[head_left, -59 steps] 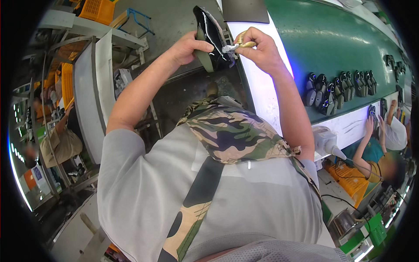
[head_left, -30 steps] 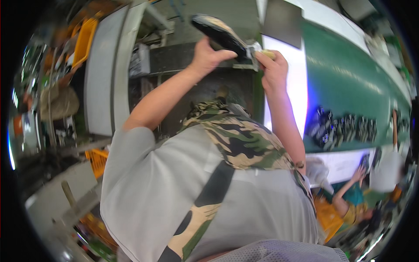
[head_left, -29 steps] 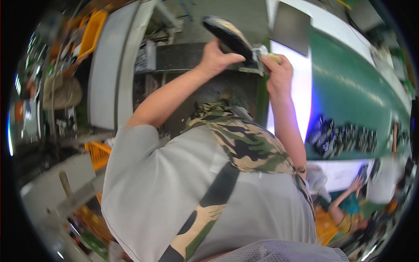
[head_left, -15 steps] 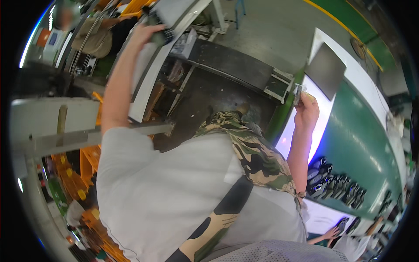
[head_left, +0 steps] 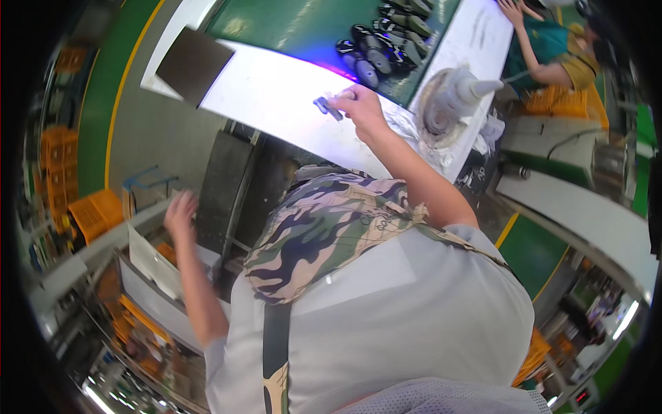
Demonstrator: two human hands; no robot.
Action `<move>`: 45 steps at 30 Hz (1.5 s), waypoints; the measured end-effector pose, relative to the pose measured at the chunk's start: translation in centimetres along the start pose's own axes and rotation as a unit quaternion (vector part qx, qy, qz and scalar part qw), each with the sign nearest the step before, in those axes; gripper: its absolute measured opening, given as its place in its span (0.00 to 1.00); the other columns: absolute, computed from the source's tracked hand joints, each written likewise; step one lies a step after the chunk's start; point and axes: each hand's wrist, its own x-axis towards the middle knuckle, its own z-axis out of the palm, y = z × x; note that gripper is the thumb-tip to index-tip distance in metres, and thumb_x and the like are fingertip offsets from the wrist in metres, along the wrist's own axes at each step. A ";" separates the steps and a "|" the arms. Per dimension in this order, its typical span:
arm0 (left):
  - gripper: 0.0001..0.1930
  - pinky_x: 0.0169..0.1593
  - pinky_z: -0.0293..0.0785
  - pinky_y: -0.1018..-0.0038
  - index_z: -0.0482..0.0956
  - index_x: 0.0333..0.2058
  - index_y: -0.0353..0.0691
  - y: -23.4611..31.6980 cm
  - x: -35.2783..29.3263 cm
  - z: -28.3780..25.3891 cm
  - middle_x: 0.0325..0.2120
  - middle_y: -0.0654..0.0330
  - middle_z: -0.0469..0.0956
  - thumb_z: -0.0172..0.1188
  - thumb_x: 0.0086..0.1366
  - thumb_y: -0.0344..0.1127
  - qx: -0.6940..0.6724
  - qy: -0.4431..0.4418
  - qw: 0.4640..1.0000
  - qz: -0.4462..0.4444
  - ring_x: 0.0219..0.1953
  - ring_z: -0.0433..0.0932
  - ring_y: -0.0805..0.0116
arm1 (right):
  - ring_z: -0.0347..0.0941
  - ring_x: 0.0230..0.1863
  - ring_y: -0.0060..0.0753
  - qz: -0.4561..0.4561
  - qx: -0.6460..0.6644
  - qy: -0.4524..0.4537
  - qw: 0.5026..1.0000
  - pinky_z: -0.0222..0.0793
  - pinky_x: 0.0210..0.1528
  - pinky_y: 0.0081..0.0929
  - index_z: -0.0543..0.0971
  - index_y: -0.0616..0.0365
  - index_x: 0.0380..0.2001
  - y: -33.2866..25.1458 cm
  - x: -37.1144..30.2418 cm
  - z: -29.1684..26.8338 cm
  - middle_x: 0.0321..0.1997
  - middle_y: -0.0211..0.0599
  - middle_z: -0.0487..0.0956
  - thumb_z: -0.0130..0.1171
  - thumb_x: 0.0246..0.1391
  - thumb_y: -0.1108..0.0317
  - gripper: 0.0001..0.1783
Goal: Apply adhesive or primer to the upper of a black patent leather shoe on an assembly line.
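My right hand [head_left: 362, 110] is above the white worktable edge [head_left: 276, 93], its fingers pinched on a small grey piece [head_left: 331, 107] with whitish bits; its exact kind is unclear. Beyond it lie several black-and-grey shoe soles [head_left: 372, 58] on the green belt surface [head_left: 283, 27]. To the right a pale squeeze bottle with a spout [head_left: 469, 90] rests by a round, crusted dish [head_left: 434, 103]. My left hand [head_left: 181, 215] hangs in the air at the left, blurred, with fingers loosely apart and nothing visible in it. Below it is a white panel [head_left: 153, 262] on a bench.
A dark brown sheet [head_left: 196, 65] covers the table's left corner. At the upper right another person's hand [head_left: 512, 12] touches the white table. Crumpled clear plastic [head_left: 489, 131] sits by the bottle. Orange crates [head_left: 96, 214] stand at the left, and a dark bench [head_left: 224, 183] is near my waist.
My body has turned right, bringing the white table in front of me. The dark object in my left hand is no longer there. My right hand still pinches the small grey piece.
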 end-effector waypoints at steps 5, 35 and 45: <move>0.29 0.52 0.76 0.66 0.66 0.57 0.26 3.8 2.4 35.4 0.52 0.41 0.73 0.57 0.67 0.45 -0.022 -0.380 0.920 -0.088 0.50 0.79 0.51 | 0.68 0.26 0.19 -0.033 0.044 0.100 0.993 0.64 0.28 0.21 0.77 0.59 0.27 -1.0 -5.0 -9.1 0.24 0.26 0.75 0.71 0.43 0.73 0.10; 0.19 0.55 0.71 0.46 0.73 0.45 0.39 2.8 10.4 58.8 0.38 0.52 0.79 0.59 0.51 0.27 0.059 -0.337 0.908 -0.241 0.42 0.79 0.49 | 0.68 0.24 0.15 -0.036 0.228 0.339 0.912 0.63 0.26 0.15 0.75 0.54 0.29 3.6 -9.8 -26.1 0.26 0.23 0.75 0.69 0.47 0.73 0.11; 0.33 0.62 0.67 0.56 0.65 0.59 0.37 4.4 8.8 47.5 0.52 0.53 0.74 0.61 0.52 0.27 -0.142 -0.592 0.790 -0.079 0.55 0.73 0.51 | 0.73 0.26 0.24 -0.057 -0.051 0.394 0.916 0.69 0.31 0.25 0.79 0.61 0.29 5.8 -7.4 -25.6 0.27 0.30 0.79 0.70 0.42 0.68 0.11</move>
